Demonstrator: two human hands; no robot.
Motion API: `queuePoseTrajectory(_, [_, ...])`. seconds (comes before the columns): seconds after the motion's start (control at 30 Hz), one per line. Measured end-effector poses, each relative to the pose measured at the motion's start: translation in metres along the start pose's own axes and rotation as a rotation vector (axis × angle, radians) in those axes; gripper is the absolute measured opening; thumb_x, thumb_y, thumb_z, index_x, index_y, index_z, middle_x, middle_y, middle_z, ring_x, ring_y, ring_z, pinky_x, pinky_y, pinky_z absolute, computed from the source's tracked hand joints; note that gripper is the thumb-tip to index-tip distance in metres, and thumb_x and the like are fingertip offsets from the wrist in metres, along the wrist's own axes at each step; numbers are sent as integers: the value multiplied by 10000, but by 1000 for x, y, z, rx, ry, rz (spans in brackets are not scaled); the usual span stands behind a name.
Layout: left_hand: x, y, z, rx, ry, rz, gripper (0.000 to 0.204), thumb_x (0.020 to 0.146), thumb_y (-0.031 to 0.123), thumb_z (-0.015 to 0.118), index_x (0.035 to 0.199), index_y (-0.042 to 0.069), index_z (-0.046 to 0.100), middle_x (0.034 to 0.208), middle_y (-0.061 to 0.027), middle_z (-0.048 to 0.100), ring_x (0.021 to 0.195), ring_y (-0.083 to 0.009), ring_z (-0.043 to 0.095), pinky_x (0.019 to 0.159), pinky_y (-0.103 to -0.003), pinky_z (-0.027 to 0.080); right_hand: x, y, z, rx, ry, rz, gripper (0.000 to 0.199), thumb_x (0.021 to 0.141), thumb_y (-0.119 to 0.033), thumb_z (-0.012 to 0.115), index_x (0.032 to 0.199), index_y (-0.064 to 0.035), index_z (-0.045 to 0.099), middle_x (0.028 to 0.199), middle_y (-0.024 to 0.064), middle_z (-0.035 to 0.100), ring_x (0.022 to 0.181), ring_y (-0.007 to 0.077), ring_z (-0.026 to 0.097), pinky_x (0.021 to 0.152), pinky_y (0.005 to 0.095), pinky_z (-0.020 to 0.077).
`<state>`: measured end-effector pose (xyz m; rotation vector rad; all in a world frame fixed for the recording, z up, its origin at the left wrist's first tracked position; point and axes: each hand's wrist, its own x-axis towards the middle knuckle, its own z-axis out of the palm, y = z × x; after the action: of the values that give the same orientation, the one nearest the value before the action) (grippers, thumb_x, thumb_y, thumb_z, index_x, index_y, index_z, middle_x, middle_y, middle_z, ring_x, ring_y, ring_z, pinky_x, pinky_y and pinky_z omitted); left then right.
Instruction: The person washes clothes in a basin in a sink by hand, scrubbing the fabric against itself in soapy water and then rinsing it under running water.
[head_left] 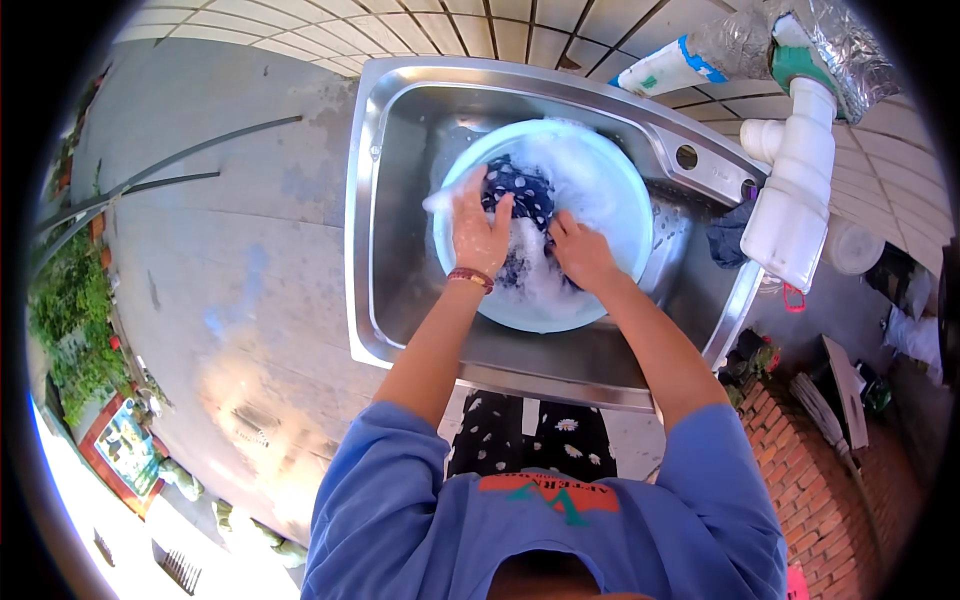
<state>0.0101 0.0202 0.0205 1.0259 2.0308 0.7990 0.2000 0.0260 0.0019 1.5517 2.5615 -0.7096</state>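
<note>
A pale blue basin [640, 235] with foamy water sits inside a stainless steel sink [400, 130]. In the foam lies a wet dark blue garment with white polka dots [522, 188], its exact kind hidden by bunching and suds. My left hand [478, 232], with a reddish bracelet at the wrist, rests against the garment's left edge, fingers stretched and thumb apart. At the garment's right side, my right hand [582, 252] has its fingers curled down and closed on the fabric; the fingertips are partly hidden in the cloth and foam.
White plastic pipes [795, 180] stand close to the sink's right end, beside a dark cloth [730, 235] on its rim. A tiled wall [480, 30] runs behind the sink. A broom [825, 415] leans near bricks [800, 480] at the right.
</note>
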Motion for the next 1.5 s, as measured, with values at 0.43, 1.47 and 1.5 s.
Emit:
queuePoseTrajectory(0.43, [-8,42,-3,-1432,-821,-809,625,862,608,540,1227,101,519,1050,-117,599,876,-253,569,812,-410,490,-13,-120,-56,598,567,100,195,735,-181,733,839,-49,633,921,124,568,695,340,588,623,385,482])
queuePoseTrajectory(1.47, [-27,49,-2,-964,-316,-712,544,899,370,589,1287,11,460,1169,-93,581,1069,-190,550,900,-332,463,36,-40,-38,685,245,415,377,933,-375,479,919,-49,668,877,198,651,782,419,610,703,464,475])
queuePoseTrajectory(1.5, [-24,44,-3,-899,-309,-643,535,908,339,572,1318,26,430,1207,-103,557,1070,-196,546,897,-339,463,40,-27,-34,628,58,517,413,942,-398,465,943,-31,653,892,200,653,822,418,614,730,466,472])
